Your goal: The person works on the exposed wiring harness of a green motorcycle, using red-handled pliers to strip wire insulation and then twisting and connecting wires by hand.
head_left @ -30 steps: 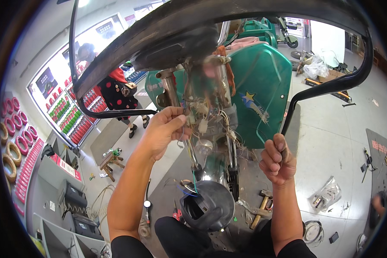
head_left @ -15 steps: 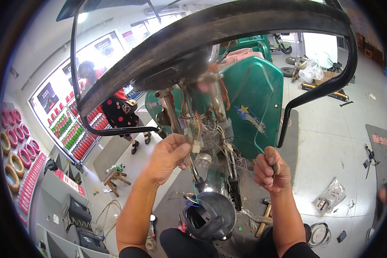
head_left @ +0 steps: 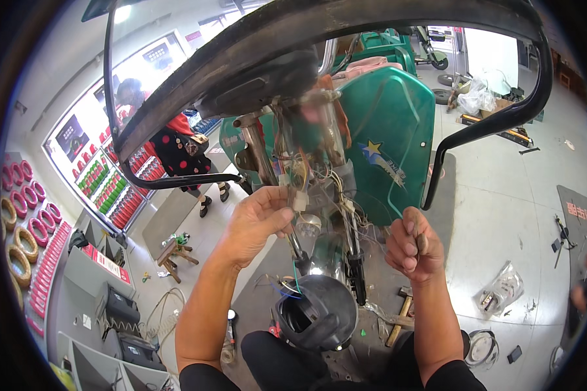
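Observation:
Beside the metal fork tubes of a green vehicle, my left hand pinches at a white plastic wire connector. Thin coloured wires rise above the connector, and more wires hang along the right fork tube. My right hand is raised in front of the green body panel, its fingers curled closed; what lies in them, if anything, is too small to name. Below and between my arms sits a round black lamp housing, with loose wire ends sticking out of its top.
A black curved frame arches across overhead. A hammer lies on the floor mat below my right arm. A small wooden stool stands to the left, and a clear plastic bag of parts lies to the right. Another person stands beyond the frame.
The view has shifted slightly. Both hands stay in nearly the same places, the left still at the connector and the right still curled. The other person has barely moved.

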`<state>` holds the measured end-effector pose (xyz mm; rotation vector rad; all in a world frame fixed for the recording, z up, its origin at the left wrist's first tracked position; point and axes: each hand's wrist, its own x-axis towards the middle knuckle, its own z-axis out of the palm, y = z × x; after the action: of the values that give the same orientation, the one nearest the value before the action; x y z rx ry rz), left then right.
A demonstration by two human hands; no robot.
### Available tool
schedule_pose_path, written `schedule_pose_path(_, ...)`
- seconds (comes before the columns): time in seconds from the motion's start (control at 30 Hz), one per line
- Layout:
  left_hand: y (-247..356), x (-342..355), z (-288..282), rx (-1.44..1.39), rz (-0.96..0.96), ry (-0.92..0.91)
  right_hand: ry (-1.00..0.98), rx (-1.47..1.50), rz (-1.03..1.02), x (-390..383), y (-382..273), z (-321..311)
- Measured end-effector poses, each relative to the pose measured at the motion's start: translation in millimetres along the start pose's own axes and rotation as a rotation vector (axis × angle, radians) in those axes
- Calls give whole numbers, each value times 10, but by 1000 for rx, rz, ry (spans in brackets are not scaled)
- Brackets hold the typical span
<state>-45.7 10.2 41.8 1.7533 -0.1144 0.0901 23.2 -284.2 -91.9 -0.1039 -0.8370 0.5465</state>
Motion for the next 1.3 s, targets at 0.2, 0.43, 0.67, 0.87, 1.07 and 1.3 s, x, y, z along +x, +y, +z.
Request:
schedule_pose_path(0.2,14,-50,-24,25,-4,16,-3,-4,8,21,20,10)
schedule_pose_path(0.43,-40,-80,-75,96,11,8,-3,-22,17,8,59,-17)
schedule_pose_path(0.67,-101,-118,-103,76,8,39,-31,-49,66,22,167,-8)
schedule_pose_path(0.87,-86,-107,-112,172,-21,159,-6,-99,106,35,234,58)
schedule_pose_path(1.07,-155,-24,-290,310,62,288,151,-267,252,67,343,265)
schedule_pose_path(1.3,-174,62,-241,366,85,268,193,-392,302,145,580,411)
